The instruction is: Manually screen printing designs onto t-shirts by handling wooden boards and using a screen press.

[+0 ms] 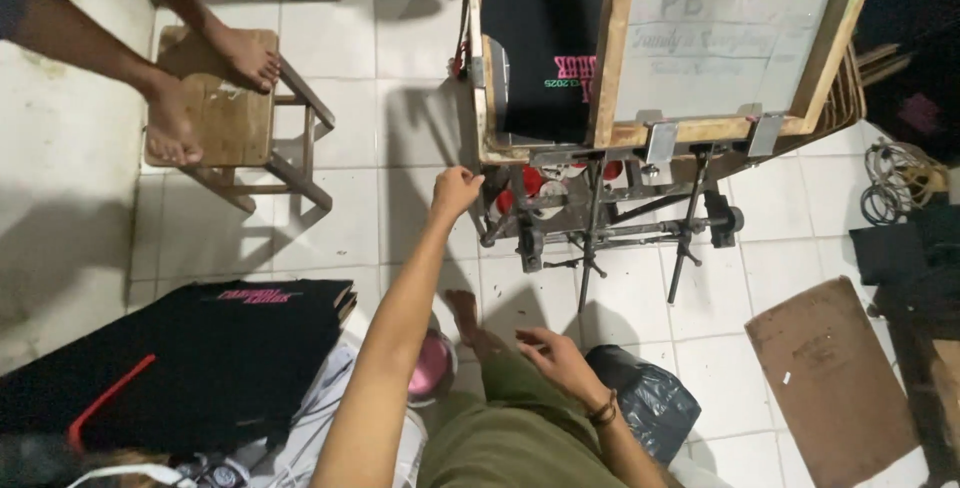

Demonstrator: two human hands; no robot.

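Below the head camera: a screen-printing press [600, 208] stands on a white tiled floor [350, 208], its wooden-framed screen [720, 48] lying over a black shirt [545, 38] with pink lettering.
Left hand: the left hand [456, 191] reaches up to the near-left corner of the press, fingers curled shut against the wooden edge just beside the black shirt; whether they pinch cloth or only wood I cannot tell.
Right hand: the right hand [550, 353] rests low over the knee, fingers loosely spread, holding nothing; a dark band sits on the wrist.
Thing in hand: the press corner and shirt edge lie at arm's reach, well above the lap.
Nearby: a pink paint pot [432, 368] sits just beside the leg, a stack of black printed shirts [200, 358] lies to the left, and a black plastic bag [650, 398] lies to the right.
Other person: 2 bare feet [210, 78] rest on a wooden stool [235, 113], well apart from the press.
Doing it well, as I judge: keep the grip on the corner firm and the pull even, so the cloth stays flat and the fresh pink print goes unsmeared.
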